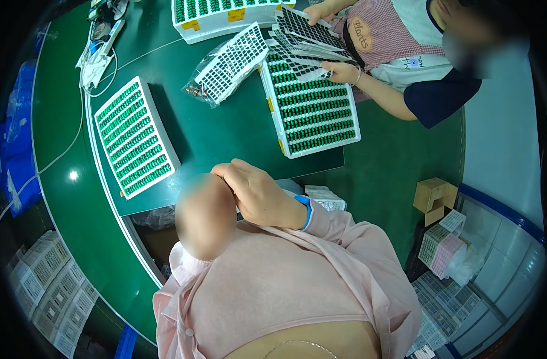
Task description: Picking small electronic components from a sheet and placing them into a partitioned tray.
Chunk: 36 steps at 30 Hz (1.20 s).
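Observation:
Close to my chest, just off the near table edge, my two hands meet. My left hand (pixel 205 218) is smeared into a blur, so its fingers cannot be made out. Against it, my right hand (pixel 261 192) has its fingers curled and closed; whatever they may hold is hidden. A blue band (pixel 308 214) circles the right wrist. Beyond my hands, to the left, a white foam tray (pixel 176 167) carries rows of green cylindrical parts. A second such tray (pixel 355 131) lies ahead to the right. Neither hand touches these trays.
Across the table, a person's hands (pixel 343 73) hold sheets of black squares (pixel 303 30) above the right tray. A plastic bag with a similar sheet (pixel 231 66) lies between the trays. Another tray (pixel 196 36) stands at the back, with cables (pixel 100 66) far left.

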{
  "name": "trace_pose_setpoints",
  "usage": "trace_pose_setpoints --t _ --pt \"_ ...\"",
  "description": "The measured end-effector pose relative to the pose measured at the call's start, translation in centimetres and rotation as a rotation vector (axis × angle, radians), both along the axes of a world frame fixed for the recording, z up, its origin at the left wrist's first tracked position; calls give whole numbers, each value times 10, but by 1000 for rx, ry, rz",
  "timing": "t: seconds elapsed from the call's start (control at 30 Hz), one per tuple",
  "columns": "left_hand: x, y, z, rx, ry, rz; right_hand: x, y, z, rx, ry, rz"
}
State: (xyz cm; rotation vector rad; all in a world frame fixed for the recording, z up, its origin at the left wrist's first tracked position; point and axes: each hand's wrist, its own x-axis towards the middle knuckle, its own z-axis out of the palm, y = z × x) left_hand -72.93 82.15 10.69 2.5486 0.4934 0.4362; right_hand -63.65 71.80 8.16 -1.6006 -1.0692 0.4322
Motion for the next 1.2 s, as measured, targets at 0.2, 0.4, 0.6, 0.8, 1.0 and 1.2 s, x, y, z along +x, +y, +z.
trace_pose_setpoints --t 0.2,0.4,0.6,0.8,1.0,1.2 --pt "-3 -2 -3 -8 7 -2 -2 -4 -1 19 86 -26" --pt "-5 -4 -1 -10 30 22 -5 -8 0 32 152 -30" --pt "-2 -6 1 -60 46 52 -6 -11 -7 76 237 -44" --pt "-14 6 -33 1 317 -35 4 -44 -29 -168 328 31" --pt "51 23 -129 -1217 204 196 9 -102 -102 -186 801 -247" --pt "145 17 -185 -1592 275 406 23 -126 -98 -270 799 -304"
